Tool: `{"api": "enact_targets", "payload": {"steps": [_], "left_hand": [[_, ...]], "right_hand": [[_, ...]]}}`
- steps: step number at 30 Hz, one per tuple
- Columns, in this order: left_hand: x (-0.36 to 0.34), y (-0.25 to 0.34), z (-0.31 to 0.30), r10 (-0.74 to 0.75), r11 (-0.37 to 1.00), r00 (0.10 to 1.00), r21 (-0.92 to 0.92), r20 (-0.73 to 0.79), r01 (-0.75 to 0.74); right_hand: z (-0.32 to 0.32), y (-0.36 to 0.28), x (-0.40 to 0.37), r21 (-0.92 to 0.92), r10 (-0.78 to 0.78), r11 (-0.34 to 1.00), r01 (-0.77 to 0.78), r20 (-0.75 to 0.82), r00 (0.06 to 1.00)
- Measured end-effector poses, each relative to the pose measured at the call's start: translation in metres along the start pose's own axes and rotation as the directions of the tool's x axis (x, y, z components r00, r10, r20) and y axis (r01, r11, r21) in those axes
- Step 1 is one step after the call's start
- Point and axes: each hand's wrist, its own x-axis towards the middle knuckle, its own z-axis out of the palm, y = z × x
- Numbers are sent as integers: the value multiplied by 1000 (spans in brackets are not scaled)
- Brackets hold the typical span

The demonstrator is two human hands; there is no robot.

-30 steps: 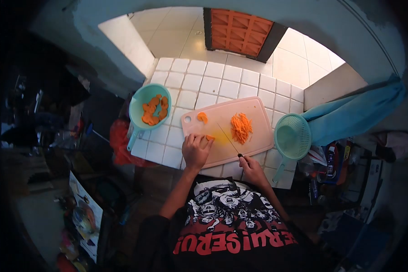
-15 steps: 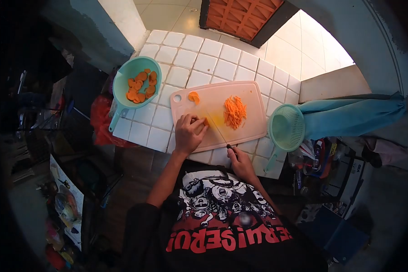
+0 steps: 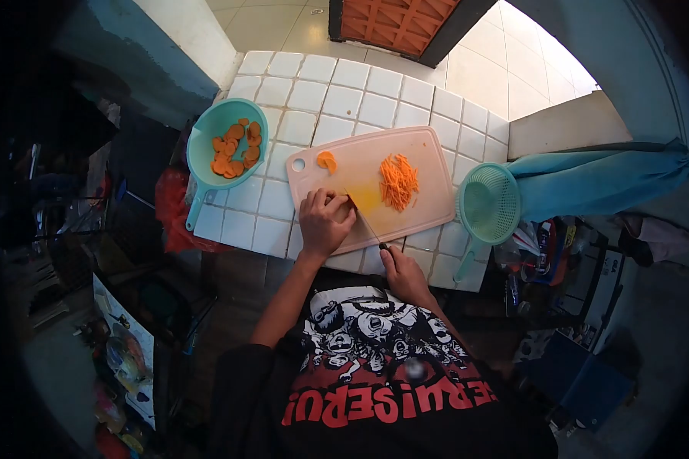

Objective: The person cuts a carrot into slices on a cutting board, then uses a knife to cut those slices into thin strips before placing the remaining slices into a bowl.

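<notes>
My left hand (image 3: 325, 223) is closed, its curled fingers pressing a piece of carrot (image 3: 351, 202), mostly hidden, onto the pink cutting board (image 3: 429, 218). In my right hand (image 3: 404, 275) is the dark handle of a knife (image 3: 371, 231). Its thin blade slants up and left across the board, with the far end right beside my left fingertips. A pile of carrot strips (image 3: 398, 183) lies on the board's right half. A few carrot slices (image 3: 326, 161) sit near the hole at the upper left. Yellow-orange stain marks the board between them.
At the left, a green handled colander (image 3: 197, 145) holds several carrot slices (image 3: 236, 149). Another green colander (image 3: 488, 203) stands just right of the board. Both are on the white tiled counter (image 3: 306, 96). Blue cloth (image 3: 589, 183) hangs at the right; a red bag (image 3: 177, 210) is below left.
The knife blade has shifted left and now meets my left fingertips, covering more of the carrot piece. The whole view has tilted slightly. Both hands keep their grips.
</notes>
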Motion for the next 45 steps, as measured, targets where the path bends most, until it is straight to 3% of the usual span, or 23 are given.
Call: {"api": "enact_targets", "payload": {"steps": [12, 25, 39, 45], "left_hand": [[3, 0, -1, 10, 1000, 1000, 17, 29, -11], [4, -1, -1, 24, 999, 999, 22, 40, -25], [4, -4, -1, 17, 1000, 997, -1, 72, -17], [3, -2, 0, 11, 1000, 999, -9, 48, -10]], "right_hand": [[12, 4, -2, -114, -54, 992, 51, -24, 998], [14, -4, -4, -50, 18, 999, -18, -4, 1000], [4, -28, 9, -123, 74, 990, -74, 0, 997], [6, -5, -9, -129, 109, 985, -115, -49, 993]]}}
